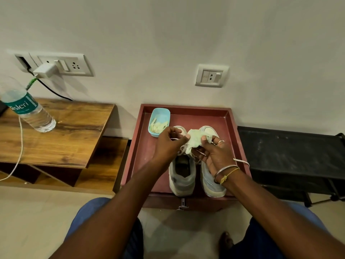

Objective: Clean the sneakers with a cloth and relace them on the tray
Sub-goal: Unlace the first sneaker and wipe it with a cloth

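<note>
Cloth point(196, 140) is pinched, crumpled, between left hand point(168, 144) and right hand point(214, 156) over the sneakers point(182, 176), hiding their lace areas.

Under the left hand point(169, 143), the right hand point(214, 156) and the cloth point(195, 140) pinched between them: lacing and tongue of the left sneaker point(182, 176) hidden, likewise the whole middle and opening of the right sneaker point(211, 182). Just beyond the left hand, pale strips in the blue container point(153, 134), too small to identify. Far out past the left hand, bottle point(29, 111) blurred at its top and a dark object point(2, 109) clipped by the picture's edge; out past the right hand, black rack point(291, 152) cut off likewise.
</note>
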